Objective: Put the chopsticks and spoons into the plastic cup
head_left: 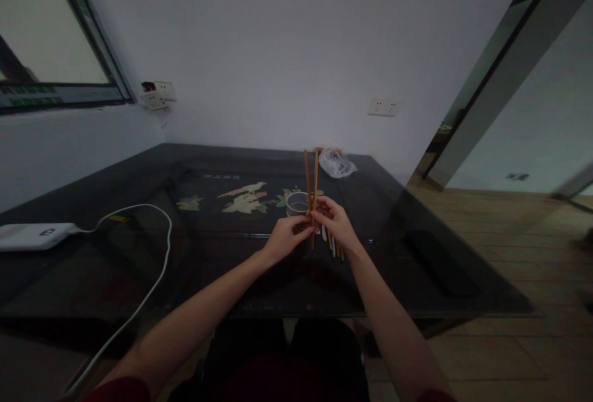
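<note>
Two brown wooden chopsticks (307, 170) stand nearly upright in front of me, their upper ends slightly apart. My left hand (291, 236) pinches them low down, fingertips meeting those of the other hand. From the right side, my right hand (334, 224) has its thumb and fingers closed on the same chopsticks. A clear round container (295, 204) with a pale rim is just behind my left fingers, partly covered. Under my right hand, several more thin sticks (333, 247), some white and some brown, lie on the table; their far ends are hidden.
The dark glossy table (208, 247) bears a bird-and-flower picture. A crumpled clear plastic bag (338, 163) lies near the wall. At left is a white power bank (37, 236) with a white cable (167, 241) curving off the front edge. A dark flat object (440, 263) rests at right.
</note>
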The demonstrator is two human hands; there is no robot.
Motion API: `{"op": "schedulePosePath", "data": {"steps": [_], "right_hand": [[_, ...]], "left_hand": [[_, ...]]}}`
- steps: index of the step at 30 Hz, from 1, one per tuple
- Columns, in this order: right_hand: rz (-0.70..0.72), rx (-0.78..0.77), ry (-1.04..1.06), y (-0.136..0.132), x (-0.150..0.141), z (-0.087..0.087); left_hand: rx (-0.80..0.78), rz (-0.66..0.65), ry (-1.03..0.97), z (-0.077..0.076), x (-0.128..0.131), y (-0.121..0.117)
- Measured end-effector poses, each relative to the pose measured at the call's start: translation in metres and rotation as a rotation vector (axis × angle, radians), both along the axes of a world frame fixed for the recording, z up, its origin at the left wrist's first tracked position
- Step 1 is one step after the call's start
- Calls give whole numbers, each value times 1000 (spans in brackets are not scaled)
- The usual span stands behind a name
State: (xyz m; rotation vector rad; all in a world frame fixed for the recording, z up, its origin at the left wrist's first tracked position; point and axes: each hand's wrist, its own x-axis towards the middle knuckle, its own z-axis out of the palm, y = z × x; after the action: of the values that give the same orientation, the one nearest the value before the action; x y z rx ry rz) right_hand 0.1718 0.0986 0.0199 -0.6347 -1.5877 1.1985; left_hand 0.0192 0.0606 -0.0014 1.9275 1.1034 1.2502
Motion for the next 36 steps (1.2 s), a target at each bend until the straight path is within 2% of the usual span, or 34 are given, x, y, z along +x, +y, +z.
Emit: {"op": "schedulePosePath", "data": {"steps": [5,16,23,29,36], "right_hand": [[23,-7,-22,-1,2,1],[-50,54,-73,0,5,4],[-196,139,-189,4,5,-2],[-213,195,-227,0,3,-1],[-189,215,-270,-1,3,-1]], "left_hand": [[6,-4,4,-1,0,1],[-45,-6,17,-9,-3,6],[-60,32,149,-12,-5,8],[10,130,397,-10,-8,6],[-35,133,424,-8,-9,6]]}}
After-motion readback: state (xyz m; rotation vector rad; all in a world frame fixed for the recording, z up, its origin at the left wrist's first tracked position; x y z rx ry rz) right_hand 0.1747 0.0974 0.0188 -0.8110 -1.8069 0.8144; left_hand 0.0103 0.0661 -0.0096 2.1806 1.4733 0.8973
